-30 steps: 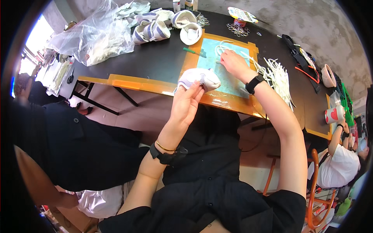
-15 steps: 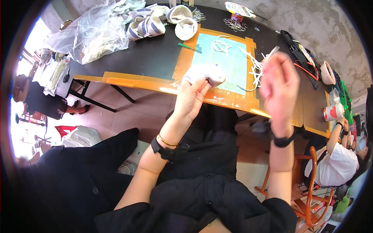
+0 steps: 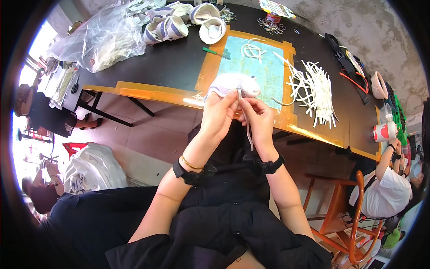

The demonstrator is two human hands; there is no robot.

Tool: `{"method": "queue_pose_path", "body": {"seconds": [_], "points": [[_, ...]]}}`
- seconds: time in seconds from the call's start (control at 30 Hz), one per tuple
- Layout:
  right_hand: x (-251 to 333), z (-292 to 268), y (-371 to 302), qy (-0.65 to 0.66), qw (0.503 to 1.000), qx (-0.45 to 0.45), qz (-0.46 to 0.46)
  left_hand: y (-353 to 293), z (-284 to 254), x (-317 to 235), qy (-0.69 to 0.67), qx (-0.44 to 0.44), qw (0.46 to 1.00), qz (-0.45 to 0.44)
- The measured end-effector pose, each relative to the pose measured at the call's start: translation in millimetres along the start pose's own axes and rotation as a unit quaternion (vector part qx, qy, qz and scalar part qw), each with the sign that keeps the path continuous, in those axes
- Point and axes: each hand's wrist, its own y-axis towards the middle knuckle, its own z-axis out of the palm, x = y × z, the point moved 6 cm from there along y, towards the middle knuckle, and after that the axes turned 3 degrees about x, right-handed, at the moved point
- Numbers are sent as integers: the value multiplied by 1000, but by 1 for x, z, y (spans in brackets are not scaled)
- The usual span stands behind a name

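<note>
A: Our grip?
B: Mid-frame: left hand [image 3: 218, 115] clasps white cloth shoe [image 3: 229, 82], partly hiding it; right hand [image 3: 260, 117] pinches pale strip [image 3: 249, 133].
A: Around us?
B: White cords [image 3: 318, 92], right of centre; plastic bag [image 3: 109, 42], upper left.

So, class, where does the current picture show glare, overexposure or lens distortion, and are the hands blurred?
Head view: glare on the orange tape, far-left background blown out; head view again: table looks bowed by the fisheye lens, left hand and right hand fairly sharp.
</note>
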Motion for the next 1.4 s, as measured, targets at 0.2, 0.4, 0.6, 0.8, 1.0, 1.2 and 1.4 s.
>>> {"method": "queue_pose_path", "body": {"seconds": [0.2, 0.4, 0.6, 0.8, 1.0, 1.2, 1.4], "points": [[2, -1, 1, -13, 1000, 3, 8, 2, -4, 4, -4, -3, 1000, -18], [5, 0, 2, -28, 999, 17, 43, 2, -5, 6, 4, -1, 1000, -4], [2, -2, 3, -31, 999, 25, 34, 2, -7, 6, 14, 7, 1000, -8], [69, 0, 15, -538, 813, 216, 43, -3, -11, 5, -11, -20, 999, 27], [161, 48, 53, -360, 891, 184, -204, -5, -3, 3, -25, 34, 999, 6], [78, 106, 161, -563, 764, 277, -151, -1, -12, 7, -36, 51, 998, 4], [-2, 104, 209, -621, 719, 217, -224, -2, -24, 15, -26, 14, 999, -34]]}}
